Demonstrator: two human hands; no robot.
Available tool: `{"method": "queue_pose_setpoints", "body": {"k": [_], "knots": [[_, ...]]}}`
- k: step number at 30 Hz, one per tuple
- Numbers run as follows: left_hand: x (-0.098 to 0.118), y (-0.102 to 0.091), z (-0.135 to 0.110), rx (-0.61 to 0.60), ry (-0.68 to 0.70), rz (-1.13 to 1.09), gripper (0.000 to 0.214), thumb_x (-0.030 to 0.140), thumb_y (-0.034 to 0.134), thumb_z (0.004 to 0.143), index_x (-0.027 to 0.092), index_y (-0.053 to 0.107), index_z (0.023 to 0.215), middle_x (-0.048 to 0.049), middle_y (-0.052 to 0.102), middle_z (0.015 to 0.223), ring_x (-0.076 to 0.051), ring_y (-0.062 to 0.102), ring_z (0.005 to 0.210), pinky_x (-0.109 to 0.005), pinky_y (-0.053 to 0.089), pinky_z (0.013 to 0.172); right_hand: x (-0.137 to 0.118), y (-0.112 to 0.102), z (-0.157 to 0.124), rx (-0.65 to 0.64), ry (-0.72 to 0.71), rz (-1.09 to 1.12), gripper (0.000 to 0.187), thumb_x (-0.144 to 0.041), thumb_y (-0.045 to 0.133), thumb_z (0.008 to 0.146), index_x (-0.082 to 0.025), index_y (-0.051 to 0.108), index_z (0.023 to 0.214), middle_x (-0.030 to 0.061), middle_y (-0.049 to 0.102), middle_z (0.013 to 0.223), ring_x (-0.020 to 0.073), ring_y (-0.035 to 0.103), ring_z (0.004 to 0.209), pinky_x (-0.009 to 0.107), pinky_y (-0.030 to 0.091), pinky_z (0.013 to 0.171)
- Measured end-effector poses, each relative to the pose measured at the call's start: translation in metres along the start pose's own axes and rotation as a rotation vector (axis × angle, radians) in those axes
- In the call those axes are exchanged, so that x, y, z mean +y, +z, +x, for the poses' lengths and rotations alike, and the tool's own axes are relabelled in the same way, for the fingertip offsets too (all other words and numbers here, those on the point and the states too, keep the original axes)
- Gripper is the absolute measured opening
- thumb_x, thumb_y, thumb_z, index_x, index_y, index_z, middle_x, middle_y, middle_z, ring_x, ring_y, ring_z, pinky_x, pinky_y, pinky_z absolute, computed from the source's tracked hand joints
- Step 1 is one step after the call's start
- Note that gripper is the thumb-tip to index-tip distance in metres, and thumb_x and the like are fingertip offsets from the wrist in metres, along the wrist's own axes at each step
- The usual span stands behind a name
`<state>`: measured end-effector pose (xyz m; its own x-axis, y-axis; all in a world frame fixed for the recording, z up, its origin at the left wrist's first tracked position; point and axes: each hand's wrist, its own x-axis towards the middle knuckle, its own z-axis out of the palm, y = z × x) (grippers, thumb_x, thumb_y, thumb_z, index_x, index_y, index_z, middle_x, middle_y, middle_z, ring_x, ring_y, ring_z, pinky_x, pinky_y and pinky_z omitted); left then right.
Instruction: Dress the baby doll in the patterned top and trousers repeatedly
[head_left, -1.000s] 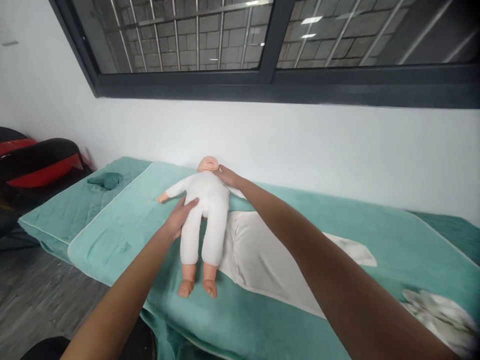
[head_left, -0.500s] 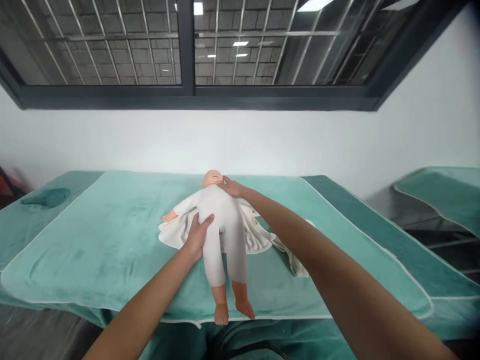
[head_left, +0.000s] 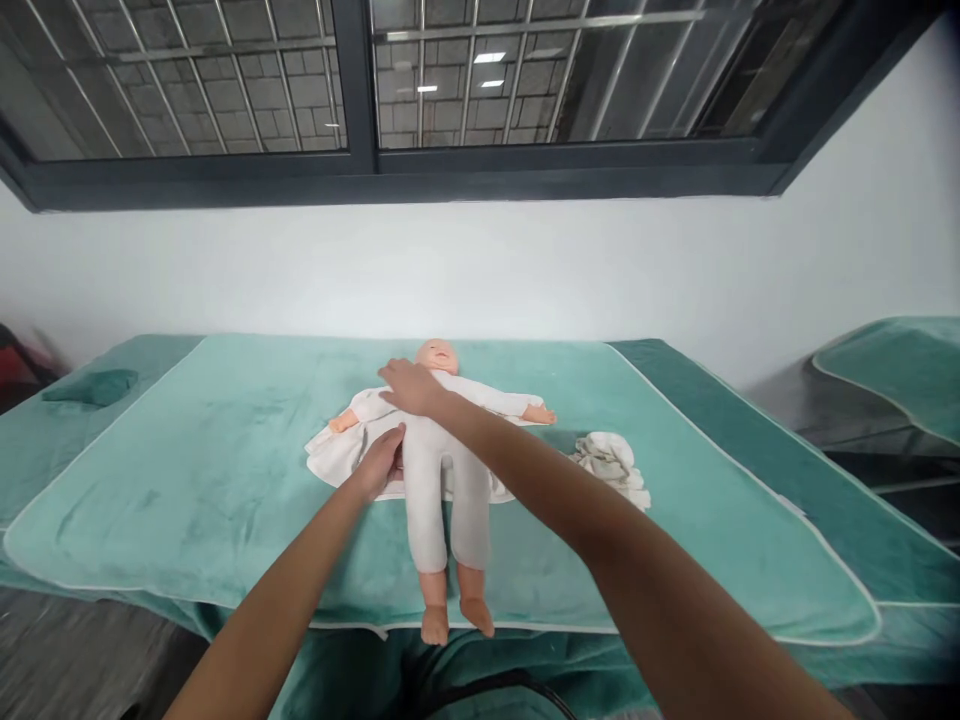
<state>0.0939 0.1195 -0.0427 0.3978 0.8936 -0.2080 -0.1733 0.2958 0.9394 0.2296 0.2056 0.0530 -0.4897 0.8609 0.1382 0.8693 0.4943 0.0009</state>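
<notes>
A baby doll [head_left: 439,480] in a white long-sleeved body suit lies on its back, head toward the wall and bare feet toward me. Under it a white garment [head_left: 334,458] is spread out. My left hand [head_left: 381,462] is curled at the doll's hip on the left side, thumb uppermost; its other fingers are partly hidden against the doll and cloth. Across the doll's upper chest reaches my right hand [head_left: 411,386], fingers stretched and slightly apart near the shoulder. The doll's far-right arm lies stretched out sideways.
A crumpled white patterned cloth [head_left: 609,462] lies right of the doll. Everything rests on a bed with a green cover [head_left: 187,480], against a white wall [head_left: 525,270] below a barred window [head_left: 480,90]. Another green-covered bed [head_left: 900,370] stands at the right.
My right hand has moved left from beside the doll's neck onto its upper chest. The doll now lies flatter, its right-side arm showing. My left hand has shifted slightly left at the hip.
</notes>
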Motion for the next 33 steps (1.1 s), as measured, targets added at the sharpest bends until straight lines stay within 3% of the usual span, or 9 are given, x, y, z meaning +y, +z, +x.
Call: {"method": "queue_pose_setpoints", "body": {"k": [4,7,9,13,16,19,22,28,33], "knots": [[-0.001,-0.010,-0.006,-0.080,-0.062,-0.113,0.037,0.044,0.066,0.090,0.019,0.062,0.117,-0.0048,0.069,0.089,-0.013,0.065,0.067,-0.026,0.057,0.064,-0.026,0.026,0.029,-0.225,-0.085,0.048,0.040,-0.051,0.060,0.093,-0.023,0.063,0.121,0.0114,0.069,0.124,0.0295,0.064,0.110,0.040,0.048,0.089],[-0.002,-0.017,-0.013,-0.002,-0.037,-0.010,0.040,0.039,0.069,0.087,0.018,0.062,0.120,-0.0073,0.069,0.098,-0.015,0.067,0.075,-0.028,0.057,0.067,-0.025,0.038,0.035,-0.230,-0.062,0.067,0.042,-0.055,0.062,0.091,-0.023,0.065,0.117,0.0103,0.073,0.115,0.0287,0.067,0.104,0.038,0.047,0.087],[0.001,-0.025,-0.015,0.097,0.056,0.209,0.036,0.036,0.069,0.084,0.019,0.065,0.116,-0.0077,0.068,0.101,-0.018,0.067,0.081,-0.030,0.056,0.071,-0.018,0.039,0.031,-0.181,-0.035,0.079,0.044,-0.057,0.053,0.096,-0.023,0.062,0.122,0.0109,0.072,0.118,0.0286,0.066,0.107,0.036,0.047,0.085],[0.017,-0.055,0.002,0.432,0.424,0.737,0.020,0.030,0.063,0.083,0.023,0.070,0.101,-0.0088,0.067,0.105,-0.026,0.062,0.104,-0.040,0.048,0.097,-0.003,0.034,0.018,-0.002,0.052,0.174,0.050,-0.063,0.037,0.101,-0.026,0.059,0.126,0.0090,0.070,0.120,0.0262,0.066,0.105,0.033,0.044,0.079],[0.032,-0.078,0.028,0.662,0.386,0.900,0.017,0.036,0.065,0.080,0.021,0.068,0.088,-0.0125,0.067,0.099,-0.033,0.059,0.110,-0.043,0.045,0.095,-0.001,0.034,0.013,0.026,0.038,0.196,0.054,-0.068,0.037,0.099,-0.025,0.063,0.119,0.0087,0.072,0.113,0.0253,0.066,0.101,0.032,0.043,0.080],[0.042,-0.096,0.049,0.647,0.174,0.880,0.020,0.039,0.073,0.071,0.022,0.061,0.070,-0.0083,0.064,0.076,-0.032,0.063,0.092,-0.037,0.045,0.078,-0.005,0.036,0.011,0.020,0.007,0.158,0.056,-0.068,0.035,0.100,-0.023,0.064,0.118,0.0099,0.072,0.112,0.0257,0.064,0.104,0.034,0.042,0.086],[0.051,-0.107,0.053,0.559,0.083,0.827,0.018,0.036,0.073,0.068,0.022,0.062,0.071,-0.0052,0.067,0.075,-0.026,0.062,0.082,-0.031,0.042,0.070,-0.008,0.036,0.009,0.033,0.025,0.168,0.058,-0.067,0.032,0.101,-0.023,0.066,0.117,0.0094,0.073,0.109,0.0255,0.065,0.101,0.034,0.041,0.085],[0.065,-0.122,0.034,0.462,0.094,0.560,0.024,0.042,0.065,0.075,0.020,0.059,0.083,0.0002,0.064,0.078,-0.017,0.055,0.070,-0.026,0.039,0.064,-0.007,0.029,0.007,-0.032,0.056,0.206,0.044,-0.060,0.045,0.099,-0.027,0.071,0.111,0.0070,0.075,0.109,0.0265,0.067,0.100,0.037,0.042,0.086],[0.068,-0.114,0.034,0.640,0.250,0.711,0.015,0.035,0.061,0.081,0.020,0.057,0.084,-0.0001,0.060,0.084,-0.018,0.055,0.082,-0.029,0.040,0.077,-0.010,0.034,0.013,-0.093,0.091,0.155,0.039,-0.056,0.054,0.094,-0.022,0.074,0.097,0.0108,0.076,0.100,0.0291,0.068,0.097,0.041,0.042,0.089]]}}
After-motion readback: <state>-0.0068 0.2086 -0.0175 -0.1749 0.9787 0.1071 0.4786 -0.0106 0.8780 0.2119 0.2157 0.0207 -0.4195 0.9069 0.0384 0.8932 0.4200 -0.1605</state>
